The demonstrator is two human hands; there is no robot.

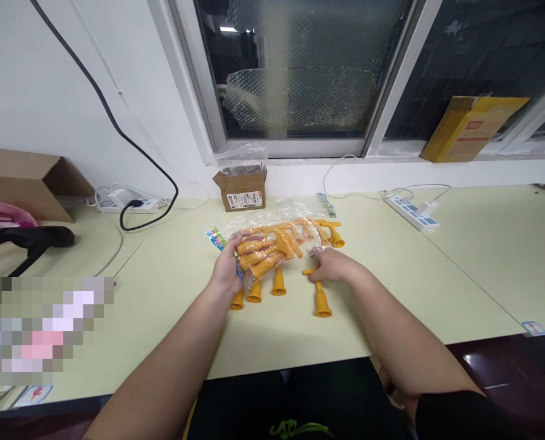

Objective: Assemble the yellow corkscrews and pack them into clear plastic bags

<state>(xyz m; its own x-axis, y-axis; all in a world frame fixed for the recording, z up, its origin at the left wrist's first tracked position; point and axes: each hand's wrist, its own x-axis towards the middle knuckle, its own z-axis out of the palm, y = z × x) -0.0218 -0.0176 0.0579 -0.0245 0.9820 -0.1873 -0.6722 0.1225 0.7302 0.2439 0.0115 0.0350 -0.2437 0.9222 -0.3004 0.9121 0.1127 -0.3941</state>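
Note:
My left hand (227, 267) grips the left end of a clear plastic bag (266, 250) with several orange plastic hammer-shaped pieces inside and a colourful printed header. At the bag's right side, the fingers of my right hand (330, 264) are closed on its clear plastic edge. Just below those fingers lies a loose orange piece (322, 300) with a flared end, its crossbar partly under the hand. More loose orange pieces (278, 282) stick out from beneath the bag toward me, and others (337, 236) lie behind it on the right.
A small brown box (244, 188) with a label sits against the wall. Power strips (411, 212) with cables lie right and left. A black strap-like object (47, 237) and an open carton (20, 180) are at left. A yellow carton (474, 129) leans on the window.

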